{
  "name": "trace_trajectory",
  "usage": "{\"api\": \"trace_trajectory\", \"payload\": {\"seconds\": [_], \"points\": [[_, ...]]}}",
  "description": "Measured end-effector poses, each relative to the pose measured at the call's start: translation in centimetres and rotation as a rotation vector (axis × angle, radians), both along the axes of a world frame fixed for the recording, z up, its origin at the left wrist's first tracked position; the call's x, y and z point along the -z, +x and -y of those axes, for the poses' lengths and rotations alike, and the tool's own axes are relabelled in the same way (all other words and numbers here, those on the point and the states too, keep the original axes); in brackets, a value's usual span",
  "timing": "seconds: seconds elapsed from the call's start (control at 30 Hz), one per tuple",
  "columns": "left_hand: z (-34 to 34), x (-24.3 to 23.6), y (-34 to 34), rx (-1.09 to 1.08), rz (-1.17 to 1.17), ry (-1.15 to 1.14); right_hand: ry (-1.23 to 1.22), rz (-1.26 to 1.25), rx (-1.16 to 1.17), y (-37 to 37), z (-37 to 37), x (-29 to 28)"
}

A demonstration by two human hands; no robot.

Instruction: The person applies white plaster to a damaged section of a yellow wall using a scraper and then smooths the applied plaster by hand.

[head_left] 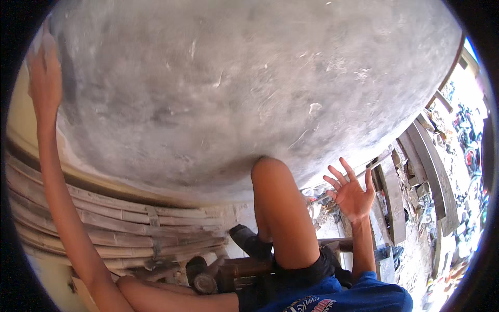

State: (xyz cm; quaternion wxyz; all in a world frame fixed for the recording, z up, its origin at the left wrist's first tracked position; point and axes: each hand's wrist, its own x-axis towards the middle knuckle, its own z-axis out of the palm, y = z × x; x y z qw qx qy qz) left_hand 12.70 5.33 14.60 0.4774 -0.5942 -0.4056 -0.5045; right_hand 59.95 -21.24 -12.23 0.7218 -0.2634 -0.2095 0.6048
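A big grey surface (208, 93) with a worn, scratched, blotchy finish fills the upper view. At its far left edge is my left hand (46, 78), arm stretched out, with fingers extended along the edge. Its fingertips blur into the dark rim, and a pale patch beside them is too unclear to name. To the right, my right hand (354, 196) is raised with its palm showing and fingers spread, holding nothing. It hovers near the surface's lower right edge, apart from it. My bent knee (273, 171) meets or nearly meets the lower edge of the grey surface.
Bamboo slats (119, 229) run along the lower left. Beneath my legs is a dark brown wooden frame (241, 268) with a round end. Grey planks (429, 166) lean at the right, and a heap of mixed coloured scraps (470, 156) lies beyond them.
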Motion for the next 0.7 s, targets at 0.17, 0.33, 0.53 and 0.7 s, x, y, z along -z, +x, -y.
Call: {"api": "trace_trajectory", "payload": {"seconds": [0.17,0.33,0.53,0.7], "points": [[1.4,0.3,1.3,-0.033,0.061,-0.021,0.09,0.158,-0.113,-2.0,-0.3,-1.2],[2.9,-0.4,1.7,0.012,0.108,-0.1,1.184,0.462,-0.631,-11.5,-1.1,-2.3],[4.5,-1.4,3.6,0.055,0.21,-0.212,1.05,0.321,-1.157,-19.4,5.6,-3.0],[5.9,-0.8,2.3,-0.051,0.214,-0.212,0.802,0.457,-1.144,-20.0,4.8,-4.9]]}}
